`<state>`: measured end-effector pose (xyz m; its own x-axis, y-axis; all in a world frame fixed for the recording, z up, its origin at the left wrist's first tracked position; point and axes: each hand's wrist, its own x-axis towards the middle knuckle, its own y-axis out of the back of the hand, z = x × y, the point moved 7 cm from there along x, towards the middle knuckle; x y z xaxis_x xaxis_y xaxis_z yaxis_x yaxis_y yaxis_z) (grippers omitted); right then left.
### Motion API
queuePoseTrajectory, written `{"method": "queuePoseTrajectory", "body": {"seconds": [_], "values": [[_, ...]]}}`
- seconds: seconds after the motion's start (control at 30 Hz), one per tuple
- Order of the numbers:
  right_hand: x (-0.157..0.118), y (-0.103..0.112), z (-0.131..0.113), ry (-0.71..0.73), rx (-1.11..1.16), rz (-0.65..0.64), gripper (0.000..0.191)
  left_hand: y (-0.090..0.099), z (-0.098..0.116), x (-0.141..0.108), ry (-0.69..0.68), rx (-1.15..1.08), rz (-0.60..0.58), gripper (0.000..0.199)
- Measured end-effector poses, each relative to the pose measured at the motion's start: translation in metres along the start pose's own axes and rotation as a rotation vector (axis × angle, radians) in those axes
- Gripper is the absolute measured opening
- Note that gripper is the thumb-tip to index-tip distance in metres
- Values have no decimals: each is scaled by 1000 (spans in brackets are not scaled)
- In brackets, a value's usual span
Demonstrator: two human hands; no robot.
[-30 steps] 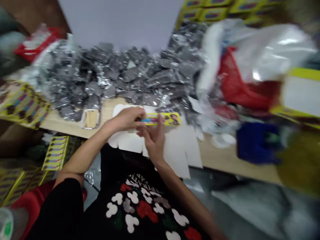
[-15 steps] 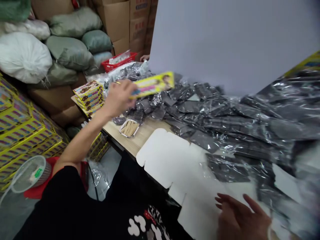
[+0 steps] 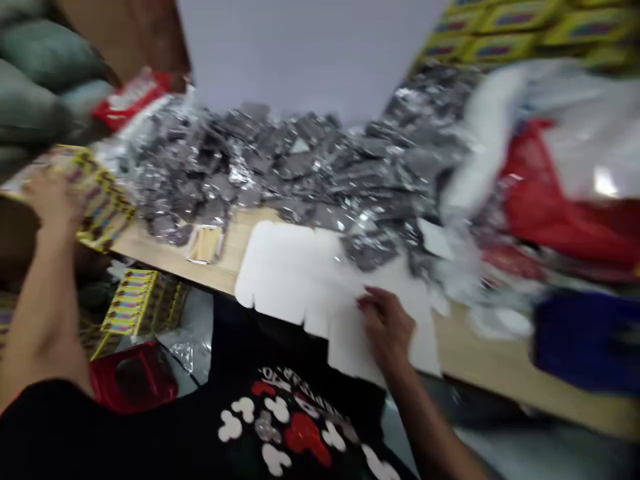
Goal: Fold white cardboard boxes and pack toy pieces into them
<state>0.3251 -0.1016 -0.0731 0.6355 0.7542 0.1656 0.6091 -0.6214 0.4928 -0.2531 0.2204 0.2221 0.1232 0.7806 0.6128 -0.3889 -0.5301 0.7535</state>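
At the far left, my left hand (image 3: pixel 55 197) rests on the top of a stack of yellow printed boxes (image 3: pixel 97 197). Its fingers are smeared, so whether they grip a box is unclear. My right hand (image 3: pixel 387 327) is over a flat white cardboard sheet (image 3: pixel 285 270) with notched edges. The fingers of that hand are curled in together, and anything inside them is hidden. Between the hands, a small open tray of pale sticks (image 3: pixel 205 245) sits on the wooden table (image 3: pixel 230 250).
A heap of dark grey pieces in clear plastic (image 3: pixel 320 167) spreads along the table's back, before a pale upright panel (image 3: pixel 310 53). A red bag (image 3: pixel 560 200) and a dark blue object (image 3: pixel 585 340) are at right. A red stool (image 3: pixel 133 377) stands below left.
My left hand has carried a yellow box leftward to the stack. My right hand's fingers, spread before, are now curled over the white sheet. The view has turned right.
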Motion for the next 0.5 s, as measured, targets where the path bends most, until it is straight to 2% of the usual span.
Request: {"method": "queuePoseTrajectory", "body": {"seconds": [0.07,0.1,0.13,0.17,0.2,0.27,0.3,0.37,0.43,0.5], "values": [[7,-5,-3,79,-48,-74,36,-23,34,-24,87,107,94,58],[10,-7,-6,133,-90,-121,34,-44,56,-43,128,45,34,52],[13,-10,-10,201,-145,-173,34,-73,81,-68,174,-110,-122,47],[16,-13,-16,279,-212,-224,36,-105,110,-97,200,-286,-337,46],[17,-18,-25,369,-286,-283,39,-131,141,-128,166,-374,-493,47],[20,-33,-46,572,-429,-422,44,-171,188,-176,132,-399,-628,46],[23,-43,-56,671,-486,-502,47,-187,203,-192,134,-342,-651,44],[36,-60,-68,803,-569,-622,49,-211,219,-206,150,-230,-665,36],[64,-65,-66,766,-647,-617,51,-226,228,-205,149,-188,-676,29],[94,-59,-53,656,-693,-524,53,-232,232,-199,137,-204,-699,27]]}}
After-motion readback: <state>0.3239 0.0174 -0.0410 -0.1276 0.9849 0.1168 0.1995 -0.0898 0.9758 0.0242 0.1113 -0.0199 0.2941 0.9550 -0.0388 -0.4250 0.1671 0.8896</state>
